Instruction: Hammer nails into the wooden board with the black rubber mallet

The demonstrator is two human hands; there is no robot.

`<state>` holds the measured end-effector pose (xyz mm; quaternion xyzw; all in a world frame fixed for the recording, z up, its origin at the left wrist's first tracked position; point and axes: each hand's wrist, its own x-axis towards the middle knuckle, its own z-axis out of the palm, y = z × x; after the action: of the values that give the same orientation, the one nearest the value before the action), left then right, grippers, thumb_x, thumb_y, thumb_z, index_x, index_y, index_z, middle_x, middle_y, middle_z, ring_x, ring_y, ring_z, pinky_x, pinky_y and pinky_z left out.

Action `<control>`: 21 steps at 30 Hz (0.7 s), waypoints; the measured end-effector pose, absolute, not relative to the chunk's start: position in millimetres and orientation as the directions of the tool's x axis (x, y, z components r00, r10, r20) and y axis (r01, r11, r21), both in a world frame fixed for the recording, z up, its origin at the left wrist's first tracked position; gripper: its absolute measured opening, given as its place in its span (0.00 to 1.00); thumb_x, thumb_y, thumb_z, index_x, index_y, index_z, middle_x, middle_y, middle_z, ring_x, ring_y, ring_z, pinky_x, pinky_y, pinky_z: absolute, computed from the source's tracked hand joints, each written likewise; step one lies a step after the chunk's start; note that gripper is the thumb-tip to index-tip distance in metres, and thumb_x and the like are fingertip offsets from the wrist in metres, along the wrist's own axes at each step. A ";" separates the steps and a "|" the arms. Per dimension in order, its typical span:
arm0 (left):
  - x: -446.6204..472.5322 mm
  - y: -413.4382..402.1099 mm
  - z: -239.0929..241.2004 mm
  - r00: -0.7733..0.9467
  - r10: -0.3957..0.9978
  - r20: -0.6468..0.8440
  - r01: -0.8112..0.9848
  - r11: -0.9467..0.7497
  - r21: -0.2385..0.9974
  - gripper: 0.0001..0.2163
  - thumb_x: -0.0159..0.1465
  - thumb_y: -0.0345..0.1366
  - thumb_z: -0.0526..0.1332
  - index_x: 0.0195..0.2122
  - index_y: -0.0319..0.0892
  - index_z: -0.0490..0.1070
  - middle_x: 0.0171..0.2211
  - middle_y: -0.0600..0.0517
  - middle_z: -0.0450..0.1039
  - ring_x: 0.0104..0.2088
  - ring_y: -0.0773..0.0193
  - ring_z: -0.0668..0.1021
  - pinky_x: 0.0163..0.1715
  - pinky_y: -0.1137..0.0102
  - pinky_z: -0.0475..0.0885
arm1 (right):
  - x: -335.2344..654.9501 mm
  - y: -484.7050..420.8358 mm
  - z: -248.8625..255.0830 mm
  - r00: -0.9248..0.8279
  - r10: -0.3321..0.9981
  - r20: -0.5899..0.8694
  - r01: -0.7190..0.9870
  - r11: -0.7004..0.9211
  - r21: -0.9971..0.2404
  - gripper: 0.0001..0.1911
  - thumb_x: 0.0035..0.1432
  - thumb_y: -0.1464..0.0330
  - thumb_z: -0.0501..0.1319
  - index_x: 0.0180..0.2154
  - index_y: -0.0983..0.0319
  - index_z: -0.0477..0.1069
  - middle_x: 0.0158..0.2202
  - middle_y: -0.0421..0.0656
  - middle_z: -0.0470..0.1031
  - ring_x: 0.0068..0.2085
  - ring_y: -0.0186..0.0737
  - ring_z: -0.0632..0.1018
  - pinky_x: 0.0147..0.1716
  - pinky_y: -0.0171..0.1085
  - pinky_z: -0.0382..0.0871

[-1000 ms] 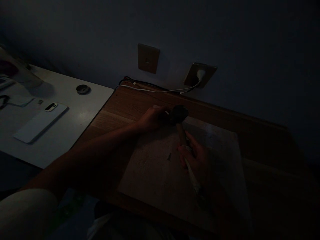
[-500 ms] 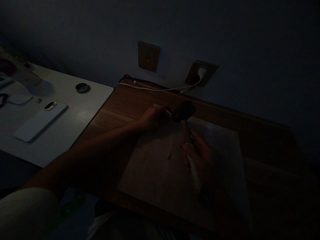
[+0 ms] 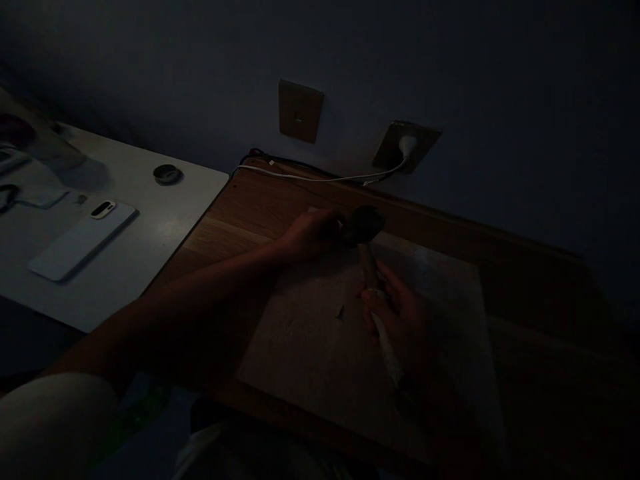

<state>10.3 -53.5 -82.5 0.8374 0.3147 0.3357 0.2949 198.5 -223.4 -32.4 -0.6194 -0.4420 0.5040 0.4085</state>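
Note:
My right hand (image 3: 395, 307) is wrapped round the wooden handle of a hammer (image 3: 370, 267), whose lower grip looks pale and wrapped. The dark hammer head (image 3: 364, 225) points away from me, close beside the fingers of my left hand (image 3: 317, 230). Those fingers are curled together at the far left edge of a pale flat board (image 3: 300, 340); what they pinch, if anything, is lost in the dark. A small thin piece (image 3: 340, 311) lies on the board between my hands, too dim to name.
A white table (image 3: 150, 233) adjoins on the left, bearing a phone (image 3: 83, 243) and a small round lid-like dish (image 3: 167, 175). A white cable (image 3: 310, 179) runs along the wooden desk's (image 3: 225, 230) back edge to a wall socket (image 3: 407, 147).
The hammer head has shifted slightly left, toward my left hand. My left hand stays at about the same spot, and the view has moved a little.

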 end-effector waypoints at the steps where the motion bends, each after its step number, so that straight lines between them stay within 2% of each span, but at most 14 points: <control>1: 10.2 -53.3 -82.5 0.577 0.725 0.376 0.335 -0.630 0.701 0.16 0.61 0.29 0.67 0.51 0.39 0.78 0.40 0.50 0.83 0.38 0.63 0.83 0.39 0.71 0.74 | 198.2 -223.3 -32.0 0.109 0.958 -0.264 0.135 -0.277 -0.951 0.39 0.60 0.53 0.67 0.69 0.61 0.67 0.29 0.36 0.75 0.17 0.31 0.67 0.13 0.33 0.64; 5: 9.5 -51.3 -83.3 0.570 0.726 0.384 0.385 -0.649 0.656 0.13 0.60 0.29 0.67 0.47 0.39 0.79 0.39 0.49 0.82 0.38 0.62 0.81 0.40 0.70 0.73 | 197.0 -222.8 -29.7 0.118 0.952 -0.281 0.130 -0.296 -0.946 0.40 0.58 0.52 0.68 0.68 0.60 0.67 0.32 0.37 0.77 0.18 0.31 0.68 0.12 0.33 0.65; 10: 9.3 -49.3 -86.6 0.572 0.723 0.387 0.431 -0.666 0.609 0.05 0.61 0.29 0.66 0.38 0.40 0.79 0.40 0.47 0.80 0.40 0.60 0.80 0.40 0.68 0.73 | 197.8 -222.3 -29.5 0.116 0.957 -0.265 0.139 -0.279 -0.950 0.40 0.60 0.53 0.67 0.69 0.59 0.66 0.35 0.38 0.77 0.19 0.30 0.69 0.13 0.32 0.66; 13: 9.5 -49.0 -88.1 0.570 0.723 0.390 0.424 -0.665 0.615 0.04 0.62 0.28 0.65 0.37 0.40 0.79 0.38 0.47 0.79 0.39 0.61 0.80 0.40 0.68 0.73 | 198.8 -222.9 -30.7 0.105 0.958 -0.267 0.137 -0.280 -0.950 0.39 0.61 0.53 0.67 0.70 0.58 0.66 0.38 0.40 0.78 0.19 0.30 0.69 0.13 0.33 0.66; 21: 8.5 -47.9 -87.7 0.585 0.705 0.400 0.382 -0.675 0.631 0.05 0.61 0.26 0.64 0.35 0.39 0.78 0.35 0.49 0.80 0.36 0.62 0.80 0.38 0.69 0.72 | 198.0 -223.3 -31.5 0.115 0.957 -0.268 0.124 -0.281 -0.952 0.41 0.61 0.52 0.68 0.70 0.60 0.66 0.36 0.39 0.78 0.19 0.30 0.68 0.12 0.32 0.65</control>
<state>8.5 -47.9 -87.7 0.8552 0.3180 0.3260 0.2476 198.0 -223.3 -31.5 -0.6220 -0.4344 0.5037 0.4131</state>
